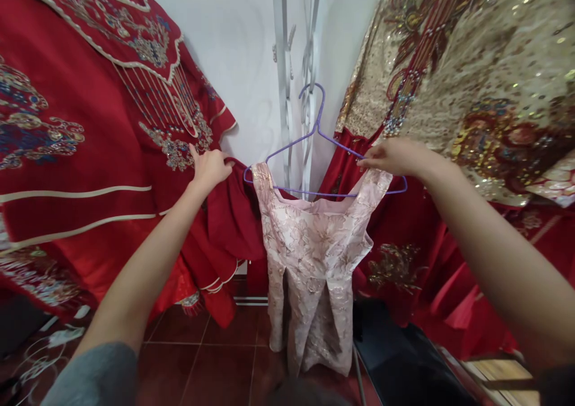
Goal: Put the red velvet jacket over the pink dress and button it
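A pale pink brocade dress (314, 238) with wide shoulder straps hangs on a purple clothes hanger (291, 145) in the middle. The hanger's hook overlaps a white metal frame; I cannot tell whether it is hooked on it. My right hand (395, 155) pinches the hanger's right arm, close above the dress's right strap. To the left of the dress, my left hand (211, 169) is closed on the edge of a dark red garment (238, 214), with its index finger pointing up against the beaded embroidery.
Red embroidered robes (112, 124) fill the left side. A gold sequined garment (449, 94) hangs at the right over red skirts. Behind stands a white metal frame (281, 47). Below are red floor tiles (215, 364), a black object (404, 358) and white cables (40, 358).
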`<state>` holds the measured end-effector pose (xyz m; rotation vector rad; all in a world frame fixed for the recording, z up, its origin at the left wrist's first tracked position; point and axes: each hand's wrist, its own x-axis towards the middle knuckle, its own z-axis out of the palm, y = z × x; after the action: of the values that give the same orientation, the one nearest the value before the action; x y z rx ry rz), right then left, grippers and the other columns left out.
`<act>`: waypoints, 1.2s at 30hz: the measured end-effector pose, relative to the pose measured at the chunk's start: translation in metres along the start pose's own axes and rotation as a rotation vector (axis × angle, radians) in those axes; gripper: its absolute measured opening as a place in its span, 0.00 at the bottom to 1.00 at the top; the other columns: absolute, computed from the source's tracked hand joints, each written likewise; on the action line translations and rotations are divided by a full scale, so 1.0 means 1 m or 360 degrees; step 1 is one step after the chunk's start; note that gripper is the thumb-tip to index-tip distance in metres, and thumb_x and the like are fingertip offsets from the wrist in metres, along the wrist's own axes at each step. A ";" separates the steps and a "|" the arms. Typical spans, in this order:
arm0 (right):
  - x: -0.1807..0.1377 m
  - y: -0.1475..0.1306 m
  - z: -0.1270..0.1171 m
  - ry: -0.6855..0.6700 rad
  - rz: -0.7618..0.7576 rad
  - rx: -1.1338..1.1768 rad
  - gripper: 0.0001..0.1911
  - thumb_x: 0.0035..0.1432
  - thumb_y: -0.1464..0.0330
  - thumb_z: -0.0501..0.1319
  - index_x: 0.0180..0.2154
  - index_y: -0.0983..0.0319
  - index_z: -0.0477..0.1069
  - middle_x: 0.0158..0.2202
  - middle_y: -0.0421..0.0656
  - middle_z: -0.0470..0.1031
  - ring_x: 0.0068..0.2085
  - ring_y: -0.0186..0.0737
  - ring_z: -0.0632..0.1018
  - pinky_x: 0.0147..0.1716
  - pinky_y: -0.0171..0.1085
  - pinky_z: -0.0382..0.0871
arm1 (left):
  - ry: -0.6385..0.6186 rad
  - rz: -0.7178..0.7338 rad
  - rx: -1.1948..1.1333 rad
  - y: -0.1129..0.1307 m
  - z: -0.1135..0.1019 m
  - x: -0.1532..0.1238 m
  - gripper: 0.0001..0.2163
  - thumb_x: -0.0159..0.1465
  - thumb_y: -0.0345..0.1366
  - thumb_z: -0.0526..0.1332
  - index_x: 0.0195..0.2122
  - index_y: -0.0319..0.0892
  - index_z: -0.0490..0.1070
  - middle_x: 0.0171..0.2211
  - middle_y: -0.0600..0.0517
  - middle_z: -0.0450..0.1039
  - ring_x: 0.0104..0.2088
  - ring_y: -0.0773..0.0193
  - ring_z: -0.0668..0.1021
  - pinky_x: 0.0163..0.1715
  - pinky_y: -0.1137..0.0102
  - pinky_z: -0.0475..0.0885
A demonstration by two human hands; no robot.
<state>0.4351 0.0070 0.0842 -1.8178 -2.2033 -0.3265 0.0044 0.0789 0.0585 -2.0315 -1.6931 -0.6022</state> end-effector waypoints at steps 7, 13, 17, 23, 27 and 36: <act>-0.009 -0.011 -0.004 -0.0004 0.0175 0.0003 0.18 0.56 0.51 0.59 0.34 0.55 0.81 0.25 0.42 0.77 0.30 0.40 0.75 0.31 0.36 0.63 | -0.0673 0.0517 0.0077 -0.023 -0.006 -0.010 0.09 0.51 0.43 0.64 0.29 0.44 0.78 0.56 0.46 0.68 0.62 0.43 0.61 0.62 0.41 0.43; -0.010 -0.014 -0.003 0.0025 0.0150 0.0046 0.17 0.56 0.52 0.60 0.35 0.55 0.81 0.26 0.42 0.78 0.32 0.41 0.76 0.33 0.36 0.64 | -0.0537 0.0895 -0.0408 0.013 -0.027 -0.009 0.16 0.59 0.47 0.58 0.36 0.42 0.78 0.67 0.48 0.54 0.65 0.50 0.57 0.63 0.57 0.53; -0.015 -0.012 -0.002 0.0061 0.0151 0.0094 0.16 0.58 0.54 0.59 0.35 0.58 0.80 0.28 0.42 0.79 0.32 0.40 0.77 0.33 0.36 0.64 | -0.0486 0.0872 -0.0584 0.051 -0.017 -0.004 0.16 0.64 0.43 0.52 0.41 0.40 0.77 0.61 0.44 0.65 0.58 0.53 0.70 0.59 0.60 0.61; -0.039 0.005 -0.001 0.0024 0.0065 0.0444 0.15 0.57 0.59 0.62 0.39 0.64 0.76 0.36 0.48 0.81 0.34 0.38 0.78 0.34 0.35 0.66 | -0.0290 0.0773 -0.0658 0.060 0.003 -0.001 0.16 0.64 0.42 0.52 0.43 0.41 0.76 0.49 0.47 0.76 0.49 0.56 0.76 0.52 0.65 0.67; -0.053 0.012 0.001 0.0141 0.0114 0.0521 0.13 0.59 0.64 0.60 0.41 0.65 0.77 0.39 0.49 0.81 0.38 0.40 0.79 0.37 0.34 0.67 | -0.0157 0.0594 -0.0754 0.059 0.003 -0.008 0.14 0.64 0.42 0.53 0.41 0.44 0.76 0.44 0.49 0.78 0.41 0.59 0.78 0.44 0.67 0.68; -0.063 0.012 0.006 0.0520 0.0214 0.0415 0.12 0.59 0.64 0.61 0.40 0.62 0.79 0.37 0.48 0.81 0.39 0.43 0.81 0.36 0.33 0.67 | -0.0012 -0.0029 -0.0822 0.046 0.004 -0.022 0.18 0.63 0.47 0.53 0.36 0.39 0.75 0.30 0.47 0.77 0.32 0.59 0.75 0.34 0.68 0.68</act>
<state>0.4579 -0.0469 0.0575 -1.6305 -1.8015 -0.2712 0.0461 0.0560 0.0403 -2.3566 -1.6860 -1.1349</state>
